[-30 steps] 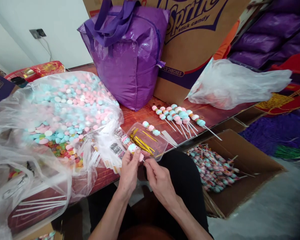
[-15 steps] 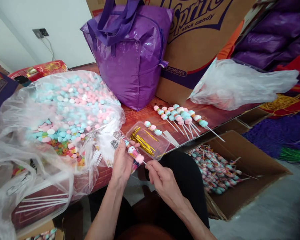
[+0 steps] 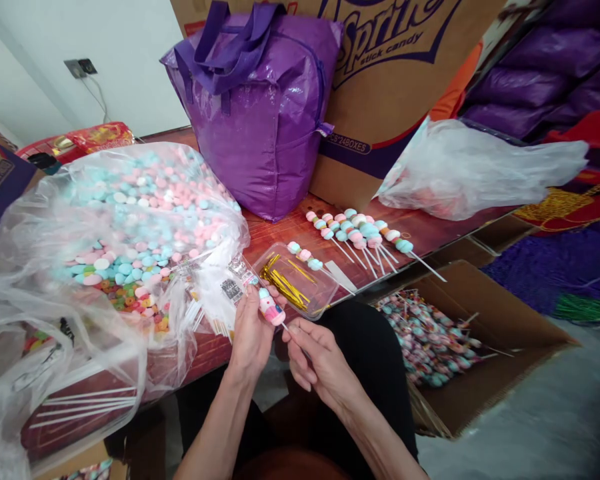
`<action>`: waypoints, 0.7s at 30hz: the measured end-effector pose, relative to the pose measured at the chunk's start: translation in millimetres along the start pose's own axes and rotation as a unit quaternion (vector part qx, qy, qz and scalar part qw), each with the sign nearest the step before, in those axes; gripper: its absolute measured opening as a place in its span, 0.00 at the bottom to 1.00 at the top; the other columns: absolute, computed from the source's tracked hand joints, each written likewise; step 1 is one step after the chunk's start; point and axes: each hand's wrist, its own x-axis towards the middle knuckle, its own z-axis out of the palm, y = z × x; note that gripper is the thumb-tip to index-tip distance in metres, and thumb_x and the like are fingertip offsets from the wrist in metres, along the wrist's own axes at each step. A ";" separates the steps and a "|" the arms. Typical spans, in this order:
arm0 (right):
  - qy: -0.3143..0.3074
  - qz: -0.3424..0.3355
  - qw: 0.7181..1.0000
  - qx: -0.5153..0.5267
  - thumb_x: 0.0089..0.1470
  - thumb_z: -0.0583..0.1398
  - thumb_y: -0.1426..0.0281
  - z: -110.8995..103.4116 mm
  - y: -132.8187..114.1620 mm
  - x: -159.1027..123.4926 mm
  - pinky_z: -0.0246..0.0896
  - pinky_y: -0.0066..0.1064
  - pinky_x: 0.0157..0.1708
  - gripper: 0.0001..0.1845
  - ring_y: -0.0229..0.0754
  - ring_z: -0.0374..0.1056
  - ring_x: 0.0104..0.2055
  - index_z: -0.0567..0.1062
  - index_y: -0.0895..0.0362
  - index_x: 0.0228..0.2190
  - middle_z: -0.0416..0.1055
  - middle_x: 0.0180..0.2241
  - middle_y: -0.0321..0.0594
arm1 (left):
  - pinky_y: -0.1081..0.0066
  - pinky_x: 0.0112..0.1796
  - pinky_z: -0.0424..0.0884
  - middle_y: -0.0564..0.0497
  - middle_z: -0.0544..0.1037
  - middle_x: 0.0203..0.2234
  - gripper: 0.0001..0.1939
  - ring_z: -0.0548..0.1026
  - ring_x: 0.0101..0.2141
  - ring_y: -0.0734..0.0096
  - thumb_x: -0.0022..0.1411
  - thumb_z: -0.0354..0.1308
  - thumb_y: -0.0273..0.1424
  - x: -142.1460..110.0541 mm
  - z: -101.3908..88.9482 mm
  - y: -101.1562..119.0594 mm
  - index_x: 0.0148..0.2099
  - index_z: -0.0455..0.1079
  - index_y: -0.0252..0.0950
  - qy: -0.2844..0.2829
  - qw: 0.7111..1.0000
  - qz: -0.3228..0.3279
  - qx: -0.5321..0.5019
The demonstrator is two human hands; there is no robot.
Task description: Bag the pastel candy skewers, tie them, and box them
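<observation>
- Light pressure and a straight stick best suited the soft pink-and-blue candy skewer [image 3: 276, 317], in what seemed a clear printed wrapper.
- It was near the clear plastic tray [image 3: 326, 292].
- Left hand [image 3: 253, 333]: curled around the skewer.
- Right hand [image 3: 320, 353]: narrow pinch on the thin white stick [image 3: 285, 326].

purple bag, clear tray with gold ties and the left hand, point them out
purple bag [image 3: 263, 127]: head view, front side
clear tray [image 3: 320, 277]: head view, bare bottom
left hand [image 3: 253, 333]: head view, back of the hand
</observation>
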 end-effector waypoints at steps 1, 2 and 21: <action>0.002 -0.001 1.000 0.005 0.51 0.68 0.57 1.0 0.7 1.2 0.45 0.18 0.09 0.18 0.24 0.41 0.10 0.71 0.59 0.27 0.58 0.11 0.24 | 0.71 0.40 0.72 0.50 0.75 0.32 0.15 0.74 0.32 0.73 0.61 0.64 0.41 -0.6 -0.1 -0.2 0.40 0.72 0.33 -0.002 1.000 -0.001 0.001; 0.004 -0.003 1.000 0.007 0.51 0.68 0.57 1.6 1.5 2.1 0.44 0.18 0.09 0.18 0.24 0.41 0.10 0.71 0.59 0.27 0.58 0.11 0.23 | 0.70 0.40 0.72 0.50 0.75 0.32 0.15 0.74 0.32 0.73 0.60 0.65 0.41 -0.9 -0.4 0.2 0.40 0.72 0.33 -0.004 1.000 -0.001 0.002; 0.053 -0.117 0.971 -0.202 0.61 0.58 0.53 7.5 12.9 0.7 0.46 0.21 0.15 0.18 0.29 0.50 0.16 0.68 0.56 0.31 0.59 0.18 0.26 | 0.75 0.36 0.71 0.52 0.75 0.31 0.15 0.73 0.30 0.76 0.58 0.66 0.43 -2.9 -1.6 0.9 0.37 0.72 0.36 0.019 0.997 0.038 0.062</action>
